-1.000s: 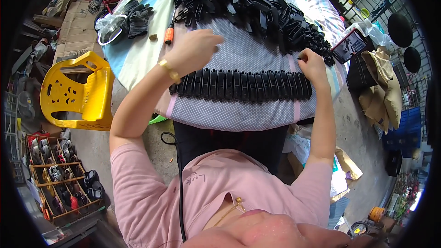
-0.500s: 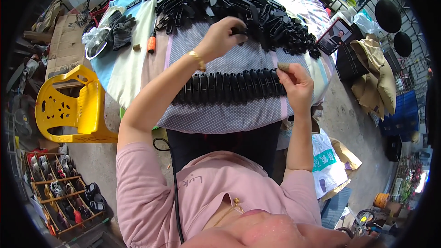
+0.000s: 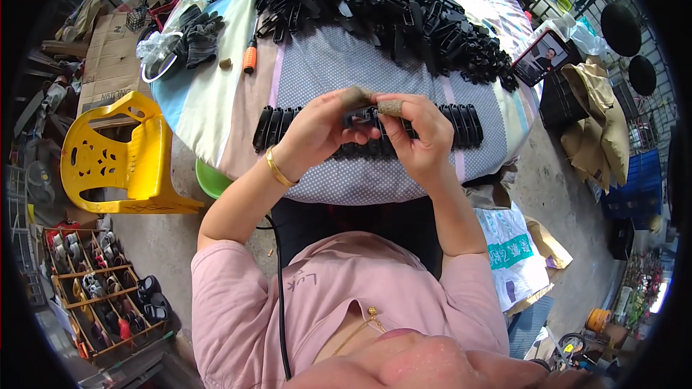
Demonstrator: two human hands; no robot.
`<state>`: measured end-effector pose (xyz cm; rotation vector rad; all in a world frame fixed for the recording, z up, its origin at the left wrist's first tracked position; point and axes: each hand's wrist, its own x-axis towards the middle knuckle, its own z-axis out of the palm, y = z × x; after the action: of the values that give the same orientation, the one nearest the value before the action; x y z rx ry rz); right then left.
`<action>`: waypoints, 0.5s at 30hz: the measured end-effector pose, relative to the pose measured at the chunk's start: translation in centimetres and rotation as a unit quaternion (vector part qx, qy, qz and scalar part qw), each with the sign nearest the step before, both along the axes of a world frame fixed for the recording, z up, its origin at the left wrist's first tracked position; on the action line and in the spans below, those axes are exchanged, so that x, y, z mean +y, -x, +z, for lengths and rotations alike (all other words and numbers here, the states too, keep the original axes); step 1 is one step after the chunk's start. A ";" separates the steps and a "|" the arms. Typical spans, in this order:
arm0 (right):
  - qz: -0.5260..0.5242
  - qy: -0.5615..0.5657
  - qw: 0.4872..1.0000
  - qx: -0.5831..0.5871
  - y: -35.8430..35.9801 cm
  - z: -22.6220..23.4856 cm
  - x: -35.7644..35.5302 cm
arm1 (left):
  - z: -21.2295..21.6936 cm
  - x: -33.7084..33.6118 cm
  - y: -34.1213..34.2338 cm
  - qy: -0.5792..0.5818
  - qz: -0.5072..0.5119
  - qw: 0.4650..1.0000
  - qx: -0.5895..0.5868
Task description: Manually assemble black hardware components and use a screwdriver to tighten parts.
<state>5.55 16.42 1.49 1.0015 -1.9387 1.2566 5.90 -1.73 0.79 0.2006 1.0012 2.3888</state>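
My left hand [image 3: 321, 130] and my right hand [image 3: 418, 133] meet above the near edge of a round cloth-covered table [image 3: 216, 101]. Both pinch one small black plastic part [image 3: 360, 117] between thumbs and fingers; the fingertips wear brownish caps. Just beyond the hands a row of black parts [image 3: 277, 124] lies side by side on the dotted cloth, partly hidden by my hands. A large heap of the same black parts [image 3: 375, 0] covers the far half of the table.
An orange-handled tool [image 3: 249, 57], dark gloves [image 3: 198, 32] and a clear bag lie at the table's left. A phone [image 3: 539, 57] leans at the right edge. A yellow plastic chair [image 3: 115, 155] stands left, a wooden crate of parts [image 3: 101, 295] lower left, bags at right.
My left hand drew back from the heap with a black part. My right hand left the row's right end. Both came together over the row.
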 end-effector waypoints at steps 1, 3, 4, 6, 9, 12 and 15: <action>0.000 -0.002 1.000 0.001 -0.1 -0.1 0.0 | 0.4 0.0 -0.4 -0.002 0.000 1.000 0.001; -0.031 0.010 0.999 -0.028 -0.4 -0.4 -0.1 | 1.3 0.1 -1.4 -0.061 0.037 0.996 -0.060; -0.032 0.009 0.999 -0.027 -0.6 -0.4 0.0 | 1.1 0.2 -1.5 -0.063 0.036 0.996 -0.060; -0.044 0.004 0.997 -0.069 -0.9 -0.4 -0.1 | 0.6 0.2 -1.6 0.002 0.045 0.998 -0.045; -0.014 0.041 0.991 -0.130 -1.2 0.0 -0.5 | 0.4 -0.4 -1.8 0.154 0.009 0.985 0.080; -0.009 0.084 0.978 -0.190 -1.7 -1.2 -1.0 | 1.5 0.2 -1.9 0.289 -0.017 0.954 0.079; -0.022 0.143 0.975 -0.168 -1.8 -1.5 -1.7 | 1.0 1.5 -2.5 0.207 0.049 0.972 0.097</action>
<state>7.36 14.73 -0.03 0.6268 -1.9325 1.7107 8.39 -0.22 1.77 0.2367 1.6077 2.2122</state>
